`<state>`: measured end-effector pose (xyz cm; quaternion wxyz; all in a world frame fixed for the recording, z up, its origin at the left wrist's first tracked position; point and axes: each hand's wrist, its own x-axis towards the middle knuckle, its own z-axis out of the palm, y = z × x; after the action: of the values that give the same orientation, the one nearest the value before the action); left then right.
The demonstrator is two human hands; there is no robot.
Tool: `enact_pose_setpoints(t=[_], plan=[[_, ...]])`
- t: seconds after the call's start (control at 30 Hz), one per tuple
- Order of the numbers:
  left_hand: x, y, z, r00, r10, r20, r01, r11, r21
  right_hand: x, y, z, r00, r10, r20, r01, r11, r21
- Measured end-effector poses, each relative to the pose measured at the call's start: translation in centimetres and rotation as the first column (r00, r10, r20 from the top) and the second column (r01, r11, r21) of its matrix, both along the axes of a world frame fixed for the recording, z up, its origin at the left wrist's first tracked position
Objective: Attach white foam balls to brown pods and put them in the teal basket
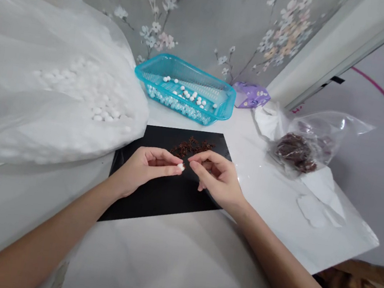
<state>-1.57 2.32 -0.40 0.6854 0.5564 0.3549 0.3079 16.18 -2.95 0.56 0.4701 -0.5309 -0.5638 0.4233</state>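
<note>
Between the thumb and forefinger of my left hand (145,168) is a small white ball (181,167), with a dark speck at its upper right side. Just to its right, my right hand (218,177) is closed in a pinch, its fingertips a short gap from the ball. Whatever those fingertips hold is too small to make out. Both hands are above a black mat (158,201). A pile of reddish-brown dried bits (191,146) lies on the mat's far part, partly hidden behind my hands.
A big translucent bag (87,94) of white balls fills the left. At the back, a blue plastic basket (225,103) holds several white balls, beside a purple packet (251,96). On the right are a clear bag of brown material (295,152) and white paper (325,190).
</note>
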Motion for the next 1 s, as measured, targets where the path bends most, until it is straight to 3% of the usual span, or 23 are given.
enact_pose_setpoints(t=[0.17,0.5,0.67,0.87,1.0], plan=[[0.03,0.06,-0.08,1.0,0.012,-0.004,-0.012,1.0,-0.012,-0.25,0.28,-0.01,0.993,0.057,-0.105,-0.072,0.987,-0.144],[0.05,-0.01,-0.23,0.999,0.024,-0.023,-0.024,1.0,-0.005,-0.48,0.25,-0.32,0.954,0.051,-0.295,-0.11,0.976,-0.187],[0.06,-0.06,-0.23,0.999,0.028,-0.032,-0.028,1.0,0.003,-0.51,0.25,-0.36,0.957,0.082,-0.277,-0.14,0.97,-0.197],[0.11,-0.09,-0.24,0.999,0.004,-0.054,-0.002,0.999,0.042,-0.19,0.12,-0.12,0.979,0.145,-0.14,-0.168,0.972,-0.165],[0.07,-0.1,-0.24,0.999,0.013,-0.048,-0.011,0.998,0.06,-0.35,0.18,-0.04,0.975,0.096,-0.203,-0.137,0.97,-0.199]])
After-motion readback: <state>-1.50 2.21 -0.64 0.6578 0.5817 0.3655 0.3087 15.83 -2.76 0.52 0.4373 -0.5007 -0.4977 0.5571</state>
